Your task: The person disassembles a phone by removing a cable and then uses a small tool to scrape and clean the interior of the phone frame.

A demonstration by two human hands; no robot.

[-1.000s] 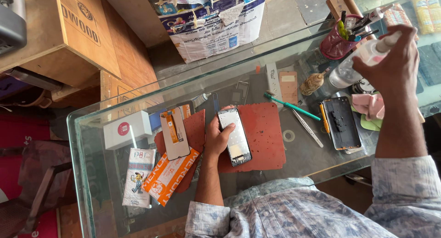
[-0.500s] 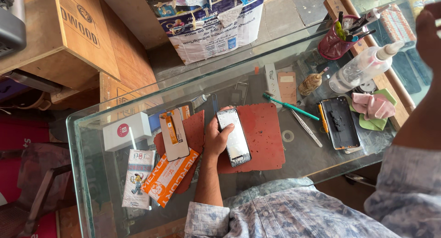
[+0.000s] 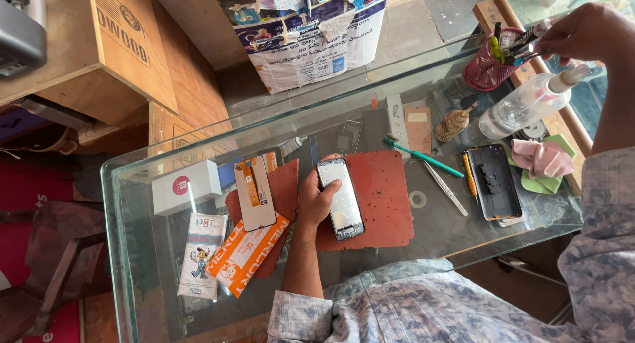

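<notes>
The left hand [image 3: 316, 201] lies on the glass surface [image 3: 198, 277] with its fingers curled over the left edge of a phone [image 3: 340, 199], pinning it flat on a red mat [image 3: 380, 197]. The phone lies face up, its screen pale and reflective, so it looks like it is being steadied and not opened at this moment. The right hand [image 3: 582, 32] is stretched far out to the right rear corner, fingers closed among the tools standing in a red mesh cup [image 3: 485, 68]; whether it has one pinched is hard to tell, since the fingers hide the tips.

Judging from how things lie, the work is partway along. A dark back cover [image 3: 493, 181] lies apart to the right of the mat, beside a pink cloth [image 3: 539, 158], so that part seems already off. A spare screen panel [image 3: 254, 192] rests to the left of the phone, partly on the mat, above an orange packet [image 3: 245, 254] and a printed sachet [image 3: 202, 254], with a white box [image 3: 182, 187] further left. A clear bottle [image 3: 526, 105] lies near the cup; a green toothbrush [image 3: 423, 156], a yellow tool [image 3: 469, 174] and a thin white tool [image 3: 444, 187] lie between mat and cover.

Nothing yet shows the phone's screen being lifted or fitted; that seems still to come.
</notes>
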